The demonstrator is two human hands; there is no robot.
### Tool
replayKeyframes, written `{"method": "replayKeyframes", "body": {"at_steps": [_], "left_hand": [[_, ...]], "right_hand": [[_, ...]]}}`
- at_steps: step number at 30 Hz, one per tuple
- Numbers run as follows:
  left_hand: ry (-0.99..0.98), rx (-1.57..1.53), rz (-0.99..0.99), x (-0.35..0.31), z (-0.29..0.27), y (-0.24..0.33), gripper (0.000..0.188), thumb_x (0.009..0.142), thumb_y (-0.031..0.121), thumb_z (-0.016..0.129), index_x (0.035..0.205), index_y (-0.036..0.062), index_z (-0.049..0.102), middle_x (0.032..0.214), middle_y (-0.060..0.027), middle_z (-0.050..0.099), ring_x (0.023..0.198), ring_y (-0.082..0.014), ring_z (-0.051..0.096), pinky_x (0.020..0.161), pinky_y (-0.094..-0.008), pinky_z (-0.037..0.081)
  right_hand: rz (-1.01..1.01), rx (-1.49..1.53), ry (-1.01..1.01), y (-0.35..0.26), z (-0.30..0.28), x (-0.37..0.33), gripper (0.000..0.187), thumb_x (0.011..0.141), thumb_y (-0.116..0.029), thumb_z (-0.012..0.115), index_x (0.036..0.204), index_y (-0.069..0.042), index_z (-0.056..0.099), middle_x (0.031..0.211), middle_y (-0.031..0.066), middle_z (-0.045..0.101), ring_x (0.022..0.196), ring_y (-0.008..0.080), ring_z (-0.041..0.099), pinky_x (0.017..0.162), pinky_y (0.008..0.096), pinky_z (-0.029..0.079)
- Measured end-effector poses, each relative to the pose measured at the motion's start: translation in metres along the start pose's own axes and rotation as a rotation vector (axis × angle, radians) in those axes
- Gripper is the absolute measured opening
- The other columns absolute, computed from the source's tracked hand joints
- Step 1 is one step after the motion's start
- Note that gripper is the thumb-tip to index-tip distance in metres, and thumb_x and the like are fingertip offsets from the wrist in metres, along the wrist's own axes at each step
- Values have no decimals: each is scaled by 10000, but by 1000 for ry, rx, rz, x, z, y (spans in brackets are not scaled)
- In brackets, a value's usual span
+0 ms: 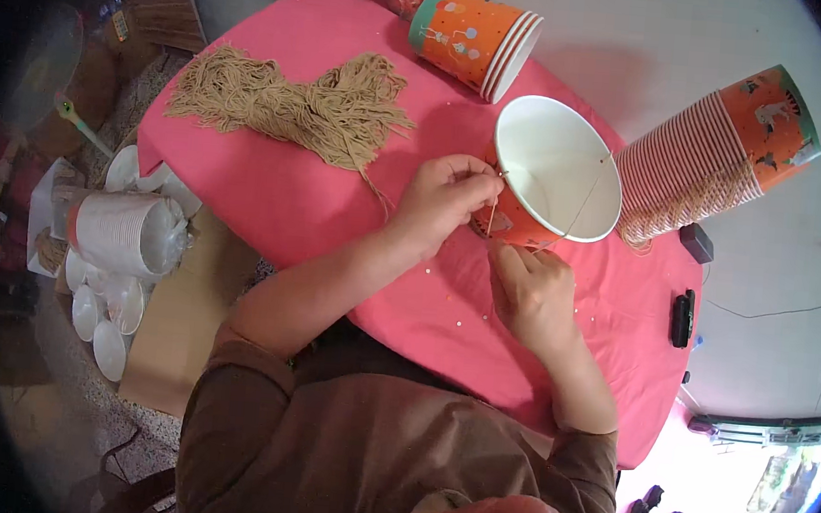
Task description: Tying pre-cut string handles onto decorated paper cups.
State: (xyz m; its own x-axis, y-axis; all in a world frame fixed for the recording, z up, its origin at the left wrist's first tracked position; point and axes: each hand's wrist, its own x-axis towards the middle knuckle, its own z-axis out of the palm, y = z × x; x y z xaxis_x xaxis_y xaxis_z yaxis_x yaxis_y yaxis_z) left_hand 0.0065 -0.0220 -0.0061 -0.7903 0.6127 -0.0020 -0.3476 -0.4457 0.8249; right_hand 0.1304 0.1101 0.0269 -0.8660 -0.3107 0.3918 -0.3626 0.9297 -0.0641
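A large orange paper bucket [556,186] with a white inside stands tilted before me on the pink-covered table. Thin tan string [583,207] runs from a spot on its far right rim across the mouth to the near side. At the left rim, my left hand [444,201] pinches the string close to a small knot. Just below the bucket, my right hand [531,290] is closed with its fingertips on the string. A short length of string hangs between the two hands. Exactly how the fingers grip it is partly hidden.
A heap of tan string [297,103] lies at the far left of the table [406,314]. A long stack of orange buckets [699,149] leans at the right, with cut strings draped over it. More stacked buckets [475,45] lie behind. A black object [682,318] sits near the right edge.
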Motion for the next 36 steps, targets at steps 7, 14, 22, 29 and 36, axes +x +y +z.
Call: {"method": "replayKeyframes", "body": {"at_steps": [7,14,22,29,36], "left_hand": [[-48,291,142,12,7,5,72,851,131,635,854,60,635,774,25,608,665,-26,513,546,-174,375],[-95,393,104,16,12,9,96,825,87,641,830,-9,648,767,-9,642,706,-59,558,637,-229,449],[-111,329,-43,25,18,9,42,846,134,625,822,113,598,719,58,556,603,-20,455,536,-176,350],[-195,229,-131,34,17,4,82,834,156,647,783,136,585,714,67,550,636,-30,487,553,-195,373],[-160,227,-148,36,22,0,73,836,150,631,792,115,584,706,48,547,623,-38,485,537,-204,370]], "right_hand": [[-81,-7,-38,7,-5,6,123,720,-60,602,823,-36,540,642,102,540,576,281,580,507,399,452],[-229,43,-36,18,2,3,134,724,-122,564,826,-48,518,631,73,534,550,239,598,487,382,472],[-242,95,-13,22,-1,4,126,715,-118,578,794,-46,511,602,79,523,544,254,600,489,395,466],[-150,157,28,20,1,3,155,687,-36,603,737,-43,457,587,112,502,542,301,563,481,412,429],[-94,-28,14,20,3,-3,124,720,-92,568,810,-36,503,641,99,563,546,260,615,465,378,477]]}}
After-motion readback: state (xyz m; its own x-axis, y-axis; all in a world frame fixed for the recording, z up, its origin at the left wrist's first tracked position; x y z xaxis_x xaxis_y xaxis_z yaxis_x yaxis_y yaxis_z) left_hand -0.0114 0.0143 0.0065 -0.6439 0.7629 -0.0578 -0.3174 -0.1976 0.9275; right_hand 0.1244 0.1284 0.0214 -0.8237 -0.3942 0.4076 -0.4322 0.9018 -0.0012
